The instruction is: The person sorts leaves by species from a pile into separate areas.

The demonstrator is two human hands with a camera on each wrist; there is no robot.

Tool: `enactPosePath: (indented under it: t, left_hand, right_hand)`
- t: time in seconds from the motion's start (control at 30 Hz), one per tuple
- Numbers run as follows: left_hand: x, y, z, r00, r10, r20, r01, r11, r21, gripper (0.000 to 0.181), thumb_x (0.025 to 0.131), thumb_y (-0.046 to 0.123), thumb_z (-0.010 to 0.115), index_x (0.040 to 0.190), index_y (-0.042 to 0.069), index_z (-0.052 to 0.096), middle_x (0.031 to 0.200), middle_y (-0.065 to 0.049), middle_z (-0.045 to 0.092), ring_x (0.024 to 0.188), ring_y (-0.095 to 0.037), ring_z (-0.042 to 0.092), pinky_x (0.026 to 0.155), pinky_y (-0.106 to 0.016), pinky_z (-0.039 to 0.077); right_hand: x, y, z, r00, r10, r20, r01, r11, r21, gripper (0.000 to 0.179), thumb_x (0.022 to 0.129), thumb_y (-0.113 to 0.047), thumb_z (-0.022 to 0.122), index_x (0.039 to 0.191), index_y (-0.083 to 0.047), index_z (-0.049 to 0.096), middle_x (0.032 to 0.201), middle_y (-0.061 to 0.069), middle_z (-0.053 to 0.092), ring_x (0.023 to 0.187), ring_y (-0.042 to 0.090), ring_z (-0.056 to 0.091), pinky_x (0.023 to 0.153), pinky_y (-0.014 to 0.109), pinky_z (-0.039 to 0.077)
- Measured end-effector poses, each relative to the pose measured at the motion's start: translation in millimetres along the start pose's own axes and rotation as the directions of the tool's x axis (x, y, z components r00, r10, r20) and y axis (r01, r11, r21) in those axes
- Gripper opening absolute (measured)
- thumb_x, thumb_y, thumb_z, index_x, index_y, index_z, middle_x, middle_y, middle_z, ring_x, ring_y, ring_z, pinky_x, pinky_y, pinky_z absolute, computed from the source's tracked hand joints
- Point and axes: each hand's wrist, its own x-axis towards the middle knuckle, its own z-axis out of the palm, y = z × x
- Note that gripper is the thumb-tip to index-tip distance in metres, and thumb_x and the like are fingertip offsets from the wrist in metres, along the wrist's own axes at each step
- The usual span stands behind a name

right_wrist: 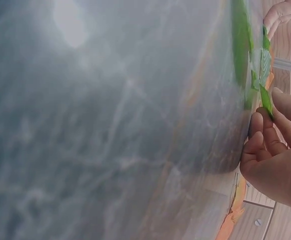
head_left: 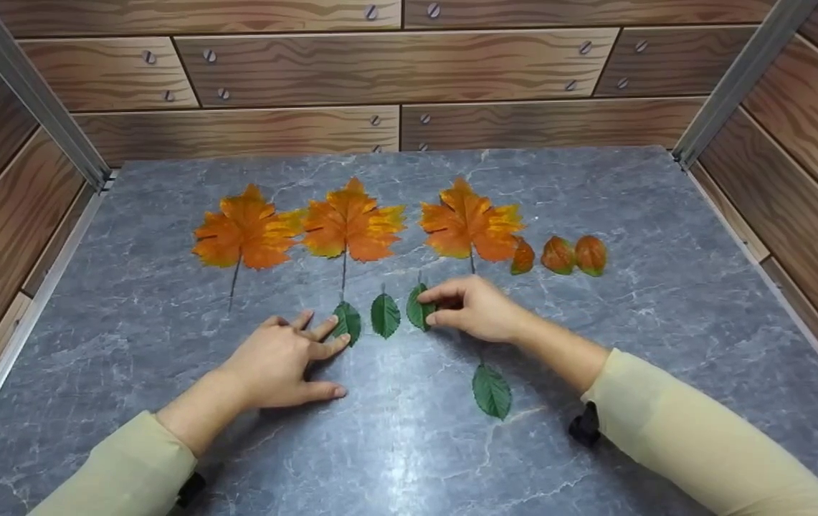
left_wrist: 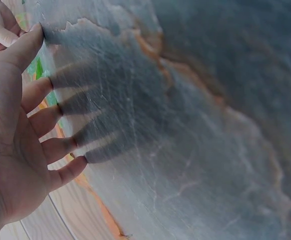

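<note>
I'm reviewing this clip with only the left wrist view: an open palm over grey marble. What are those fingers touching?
Observer: The left hand lies flat on the table, fingers straight, fingertips against the leftmost small green leaf.
Operator: And the other hand?
Observer: The right hand pinches the third green leaf of that row at its edge.
Operator: Are there more leaves?
Observer: Yes: a middle green leaf between those two, a fourth green leaf nearer the person, three orange maple leaves in a row behind, and three small orange leaves to their right.
</note>
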Motion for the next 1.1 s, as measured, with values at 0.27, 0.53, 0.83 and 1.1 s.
enactPosePath:
  t: [0.27,0.53,0.83,1.1]
  left_hand:
    - [-0.4,-0.5,0.0,1.0,-0.001,0.001,0.001,1.0,-0.001,0.077,0.097,0.071,0.063,0.158,0.024,0.055,0.163,-0.014,0.045,0.145,-0.052,0.043,0.108,-0.067,0.041]
    - [-0.3,-0.4,-0.7,1.0,-0.005,0.006,0.005,1.0,-0.006,0.077,0.097,0.071,0.063,0.158,0.024,0.054,0.163,-0.014,0.045,0.146,-0.052,0.042,0.109,-0.068,0.04]
    - [-1.1,-1.5,1.6,1.0,-0.001,-0.01,0.001,1.0,0.003,0.078,0.096,0.072,0.062,0.157,0.024,0.055,0.162,-0.014,0.046,0.146,-0.052,0.043,0.108,-0.067,0.042]
    - [-0.3,-0.9,0.7,1.0,-0.003,-0.002,0.003,1.0,0.003,0.078,0.096,0.072,0.062,0.158,0.024,0.054,0.163,-0.014,0.045,0.146,-0.053,0.042,0.109,-0.067,0.041]
  right_hand:
    - [-0.6,-1.3,-0.7,1.0,0.011,0.0,-0.011,1.0,-0.016,0.038,0.096,-0.013,0.08,0.132,-0.003,0.075,0.122,0.012,0.076,0.096,0.016,0.066,0.085,0.035,0.055]
    - [-13.4,-3.1,-9.8,1.0,0.0,-0.022,-0.002,0.997,-0.078,0.045,0.094,-0.012,0.081,0.137,-0.002,0.071,0.116,0.012,0.076,0.097,0.02,0.07,0.084,0.034,0.058]
    - [-49.1,-1.9,-23.0,0.999,-0.022,-0.041,0.016,0.989,-0.15,0.047,0.094,-0.015,0.082,0.138,-0.003,0.07,0.119,0.013,0.075,0.1,0.022,0.07,0.088,0.037,0.059]
    - [-85.7,3.3,-26.7,1.0,0.0,0.01,0.001,0.991,-0.136,0.051,0.094,-0.019,0.083,0.14,-0.004,0.069,0.111,0.006,0.075,0.097,0.018,0.069,0.085,0.029,0.059]
